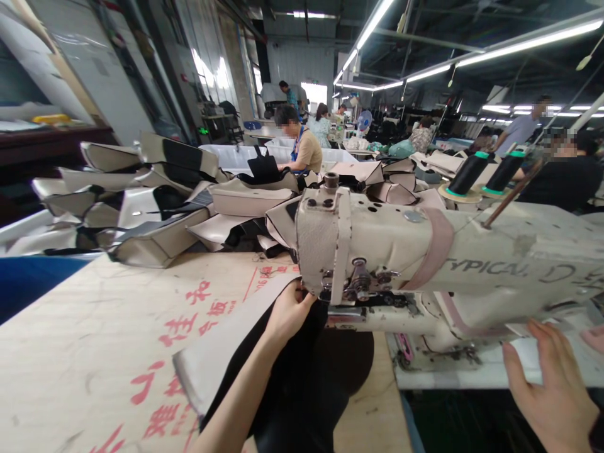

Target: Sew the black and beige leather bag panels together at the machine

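Note:
A cream sewing machine (pixel 377 242) stands across the middle and right. Under its head, at the left end, my left hand (pixel 289 311) is closed on the edge of a black and light grey material piece (pixel 302 377), fingertips partly hidden by the machine head. The piece drapes over the wooden board and hangs toward the front. At the right, my right hand (pixel 550 377) has its fingers apart, beside the machine's base, with its fingertips near a small pale item (pixel 523 358). Nothing is held in it.
Sewn beige and black pieces (pixel 165 233) are heaped behind the board (pixel 117 327). Two black thread spools (pixel 467 175) stand on the machine. A seated person (pixel 304 151) works beyond the heap; several other people are farther back and at the right. A blue surface (pixel 38 283) lies far left.

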The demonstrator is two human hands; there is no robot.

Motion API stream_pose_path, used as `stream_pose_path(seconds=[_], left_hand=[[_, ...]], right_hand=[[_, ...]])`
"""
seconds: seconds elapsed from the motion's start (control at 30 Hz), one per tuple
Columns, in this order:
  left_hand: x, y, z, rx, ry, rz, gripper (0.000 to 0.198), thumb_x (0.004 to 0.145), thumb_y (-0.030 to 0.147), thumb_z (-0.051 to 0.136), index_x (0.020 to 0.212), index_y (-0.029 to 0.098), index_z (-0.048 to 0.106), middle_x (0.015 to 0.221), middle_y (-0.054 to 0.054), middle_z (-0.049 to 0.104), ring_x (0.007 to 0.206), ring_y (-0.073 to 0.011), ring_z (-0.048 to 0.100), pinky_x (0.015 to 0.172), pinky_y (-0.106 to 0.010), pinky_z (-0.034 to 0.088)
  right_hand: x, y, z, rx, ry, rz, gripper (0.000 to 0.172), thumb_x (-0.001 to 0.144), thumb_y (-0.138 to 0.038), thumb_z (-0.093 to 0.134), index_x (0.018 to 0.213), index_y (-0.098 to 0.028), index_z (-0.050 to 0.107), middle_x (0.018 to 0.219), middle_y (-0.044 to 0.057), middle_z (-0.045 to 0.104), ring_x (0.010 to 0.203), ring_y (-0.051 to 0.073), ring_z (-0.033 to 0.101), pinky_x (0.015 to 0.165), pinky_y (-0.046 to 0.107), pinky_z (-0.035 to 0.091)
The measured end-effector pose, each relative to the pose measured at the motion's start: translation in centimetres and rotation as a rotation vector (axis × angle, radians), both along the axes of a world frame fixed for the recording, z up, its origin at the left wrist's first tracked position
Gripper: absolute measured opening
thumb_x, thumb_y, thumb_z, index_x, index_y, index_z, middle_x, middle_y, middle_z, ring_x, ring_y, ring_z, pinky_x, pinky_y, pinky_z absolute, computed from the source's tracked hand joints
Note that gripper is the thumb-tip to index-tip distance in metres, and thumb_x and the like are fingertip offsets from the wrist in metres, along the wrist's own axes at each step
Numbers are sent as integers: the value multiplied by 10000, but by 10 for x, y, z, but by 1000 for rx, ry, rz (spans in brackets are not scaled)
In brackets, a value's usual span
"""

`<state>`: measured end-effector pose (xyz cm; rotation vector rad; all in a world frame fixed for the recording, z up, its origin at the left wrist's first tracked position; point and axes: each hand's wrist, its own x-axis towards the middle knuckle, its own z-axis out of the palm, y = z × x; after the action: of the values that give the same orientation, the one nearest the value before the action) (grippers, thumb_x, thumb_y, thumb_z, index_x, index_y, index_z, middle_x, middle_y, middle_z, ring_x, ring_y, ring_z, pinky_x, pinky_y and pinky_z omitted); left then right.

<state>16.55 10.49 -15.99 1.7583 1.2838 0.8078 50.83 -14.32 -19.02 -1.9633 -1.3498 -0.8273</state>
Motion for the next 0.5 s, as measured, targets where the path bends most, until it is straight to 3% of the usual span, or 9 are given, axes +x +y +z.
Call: stream_pose_path(seconds=[0.17, 0.33, 0.4, 0.5], left_hand=[[0, 0, -5, -47, -61, -3, 262, 678, 322, 558, 861, 137, 582, 704, -29, 641, 756, -236, 608, 692, -323, 455], [2, -2, -1, -74, -119, -19, 301, 661, 320, 569, 892, 129, 595, 763, -45, 659, 714, -221, 612, 633, -299, 457], [3, -2, 3, -52, -118, -11, 281, 665, 322, 566, 868, 132, 605, 760, -46, 664, 715, -219, 612, 642, -299, 457], [2, -4, 6, -24, -97, 30, 263, 658, 333, 571, 832, 141, 612, 717, -36, 662, 687, -217, 608, 645, -307, 455]], right_hand=[[-1, -1, 0, -2, 4, 6, 541, 833, -349, 514, 1300, -103, 394, 1253, 144, 464, 1209, 320, 398, 1021, 450, 327], [3, -5, 3, -21, -35, 4, 528, 842, -333, 511, 1315, -130, 391, 1259, 128, 469, 1193, 315, 419, 1007, 448, 344], [3, -5, -3, -1, -23, -3, 537, 841, -315, 520, 1323, -123, 380, 1270, 135, 459, 1204, 326, 404, 1009, 462, 338], [-2, -4, -30, 73, -20, -16, 553, 825, -263, 545, 1332, -129, 374, 1275, 141, 455, 1195, 350, 410, 985, 488, 359]])
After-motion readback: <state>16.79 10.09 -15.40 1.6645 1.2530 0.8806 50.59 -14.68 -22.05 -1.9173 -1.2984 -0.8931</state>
